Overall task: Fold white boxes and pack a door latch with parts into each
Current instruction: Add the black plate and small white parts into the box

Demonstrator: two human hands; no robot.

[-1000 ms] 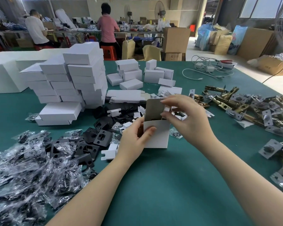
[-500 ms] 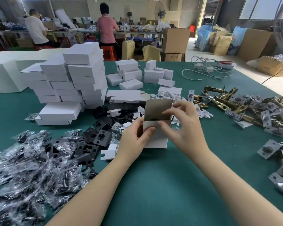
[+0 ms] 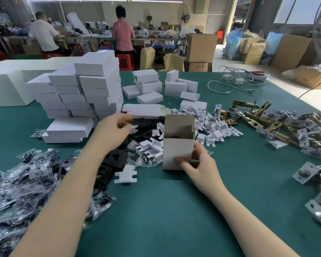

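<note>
An upright white cardboard box with an open top flap is stood on the green felt table top, near the centre. It is now gripped low down by the right hand alone, thumb on the front face and fingers round the right side. Half a second ago that hand was up at the flap and the left hand was steadying the box from the left.

The left hand has been taken off the box and moved up and left, over the heap of black plastic plates. Its fingers are seen curled at a small white card insert; the frame is motion-blurred there, so whether the insert is actually pinched cannot be told.

The flap is raised and brown on its inner side; something dark is glimpsed inside the box, not identifiable.

Unchanged from the earlier frames:
- the stack of closed white boxes at the back left
- the scattered white card inserts just behind and to the right of the box
- the pile of brass door latches with silver faceplates at the right
- the clear plastic bags of black parts at the near left
- a flat stack of unfolded box blanks behind the box
</note>
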